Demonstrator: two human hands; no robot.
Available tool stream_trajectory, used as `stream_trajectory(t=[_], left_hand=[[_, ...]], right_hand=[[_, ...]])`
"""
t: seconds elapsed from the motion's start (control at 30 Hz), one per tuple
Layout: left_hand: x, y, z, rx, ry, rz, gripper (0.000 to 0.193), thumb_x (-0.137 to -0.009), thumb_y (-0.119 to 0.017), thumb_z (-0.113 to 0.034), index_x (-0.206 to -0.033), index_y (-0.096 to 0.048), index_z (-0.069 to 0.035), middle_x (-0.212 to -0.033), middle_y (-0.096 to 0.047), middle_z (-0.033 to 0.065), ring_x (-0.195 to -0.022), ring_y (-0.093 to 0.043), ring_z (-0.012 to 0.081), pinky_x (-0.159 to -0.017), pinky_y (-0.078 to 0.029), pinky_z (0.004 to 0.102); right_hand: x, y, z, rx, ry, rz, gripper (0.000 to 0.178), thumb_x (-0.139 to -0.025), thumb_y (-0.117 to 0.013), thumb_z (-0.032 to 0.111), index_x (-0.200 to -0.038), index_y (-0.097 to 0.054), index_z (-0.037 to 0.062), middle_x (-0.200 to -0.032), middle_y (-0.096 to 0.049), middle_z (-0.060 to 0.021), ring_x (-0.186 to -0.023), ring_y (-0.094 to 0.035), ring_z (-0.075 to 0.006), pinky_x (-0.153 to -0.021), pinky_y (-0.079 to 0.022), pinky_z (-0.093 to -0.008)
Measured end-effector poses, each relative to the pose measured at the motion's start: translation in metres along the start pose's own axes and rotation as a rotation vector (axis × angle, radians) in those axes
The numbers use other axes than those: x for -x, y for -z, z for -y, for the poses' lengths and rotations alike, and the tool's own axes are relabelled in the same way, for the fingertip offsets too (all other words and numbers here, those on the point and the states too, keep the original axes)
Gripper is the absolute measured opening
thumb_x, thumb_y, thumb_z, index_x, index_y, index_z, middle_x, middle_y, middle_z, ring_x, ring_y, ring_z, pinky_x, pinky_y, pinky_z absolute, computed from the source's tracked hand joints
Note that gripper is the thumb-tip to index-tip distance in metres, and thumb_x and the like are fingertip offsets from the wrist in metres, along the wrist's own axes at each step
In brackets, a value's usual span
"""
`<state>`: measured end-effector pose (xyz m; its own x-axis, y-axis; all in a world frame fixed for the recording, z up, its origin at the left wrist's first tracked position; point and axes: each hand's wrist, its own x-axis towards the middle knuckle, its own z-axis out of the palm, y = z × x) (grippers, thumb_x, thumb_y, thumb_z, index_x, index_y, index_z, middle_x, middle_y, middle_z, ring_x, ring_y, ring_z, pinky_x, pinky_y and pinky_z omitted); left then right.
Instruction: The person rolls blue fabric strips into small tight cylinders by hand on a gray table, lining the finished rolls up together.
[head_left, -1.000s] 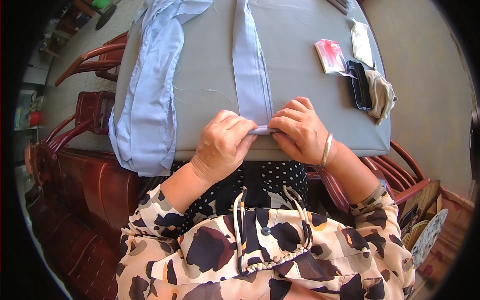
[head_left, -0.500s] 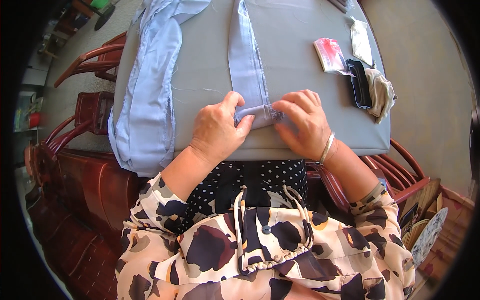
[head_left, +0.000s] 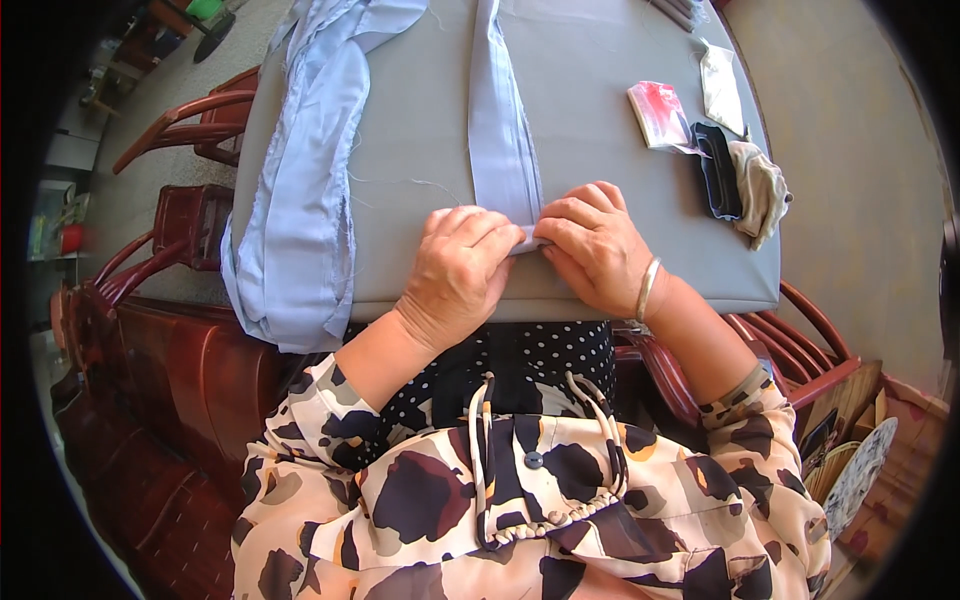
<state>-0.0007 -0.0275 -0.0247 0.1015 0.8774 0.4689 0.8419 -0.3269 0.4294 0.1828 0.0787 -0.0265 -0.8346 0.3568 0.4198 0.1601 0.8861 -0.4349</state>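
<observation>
A long narrow strip of light blue fabric (head_left: 503,130) runs down the middle of the grey table (head_left: 420,150) toward me. My left hand (head_left: 462,268) and my right hand (head_left: 592,246) meet at its near end, close to the table's front edge. Both hands pinch the rolled end of the strip between fingers and thumbs, knuckles almost touching. A silver bangle sits on my right wrist. The very end of the strip is hidden under my fingers.
A larger heap of light blue cloth (head_left: 300,190) hangs over the table's left edge. At the right lie a red and white packet (head_left: 660,115), a black case (head_left: 716,172) and a beige cloth (head_left: 762,190). Red wooden chairs (head_left: 190,250) stand around the table.
Both hands have shifted a little up the strip from the table's edge, rolling its end further. The strip's loose end now sits tighter under the fingers.
</observation>
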Motion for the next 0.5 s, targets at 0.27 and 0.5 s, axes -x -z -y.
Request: stream_trajectory(t=[0.27,0.5], left_hand=[[-0.001,0.013,-0.004,0.167,0.069,0.192,0.018,-0.077,-0.069,0.001,-0.095,-0.067,-0.003,-0.090,-0.069,0.0118,-0.084,-0.064,0.0306,-0.080,-0.048,0.0400],[-0.004,0.007,0.001,0.158,0.203,0.127,0.016,-0.080,-0.070,-0.004,-0.095,-0.066,-0.001,-0.088,-0.068,0.0153,-0.078,-0.063,0.0327,-0.074,-0.051,0.0386]], right_hand=[[0.003,0.017,0.007,-0.176,-0.043,0.182,0.023,-0.077,-0.069,0.014,-0.099,-0.063,0.0076,-0.081,-0.065,-0.0064,-0.085,-0.061,-0.0270,-0.090,-0.041,-0.0430],[0.008,-0.001,0.009,-0.046,-0.217,0.020,0.029,-0.076,-0.071,0.014,-0.103,-0.062,0.0077,-0.087,-0.063,-0.0082,-0.088,-0.059,-0.0287,-0.086,-0.041,-0.0428]])
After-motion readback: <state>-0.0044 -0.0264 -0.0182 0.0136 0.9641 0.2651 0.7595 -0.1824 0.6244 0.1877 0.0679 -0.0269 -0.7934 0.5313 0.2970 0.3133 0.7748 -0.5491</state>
